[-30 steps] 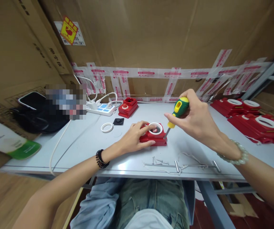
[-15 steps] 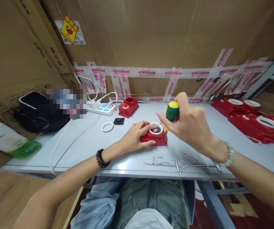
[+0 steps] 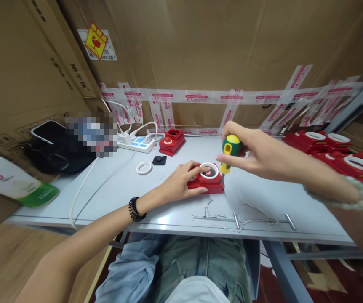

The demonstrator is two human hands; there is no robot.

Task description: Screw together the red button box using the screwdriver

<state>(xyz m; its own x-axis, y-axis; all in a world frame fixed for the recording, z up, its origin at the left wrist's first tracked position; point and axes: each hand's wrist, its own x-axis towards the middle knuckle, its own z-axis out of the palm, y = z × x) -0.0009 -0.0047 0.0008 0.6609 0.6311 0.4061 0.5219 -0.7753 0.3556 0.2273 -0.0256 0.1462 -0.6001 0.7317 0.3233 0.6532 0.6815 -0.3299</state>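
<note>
My left hand point(image 3: 181, 181) is closed over a small red plastic housing point(image 3: 214, 188), pressing it to the table. One finger reaches into the white ring point(image 3: 201, 174) on its top. A yellow-and-green screwdriver point(image 3: 228, 158) is gripped in my right hand point(image 3: 247, 147), its handle tilted slightly. The shaft points down at the housing's right front corner; whatever lies under the tip is too small to make out. Several loose screws point(image 3: 207, 211) lie nearer me, one apart from the others. Beside them are thin metal T-shaped rods point(image 3: 254, 220) with white string.
A second red housing point(image 3: 172, 143) stands by a white power strip point(image 3: 140, 144). A loose white ring point(image 3: 144, 168) and a black square part point(image 3: 159, 160) lie left of my hand. More red housings point(image 3: 342, 158) are grouped at right. A white-and-green tube point(image 3: 17, 183) lies at left.
My right hand has turned about the screwdriver, bringing the handle's yellow slotted side into view, and the forearm has swung up. My left hand keeps its hold. The view has shifted slightly.
</note>
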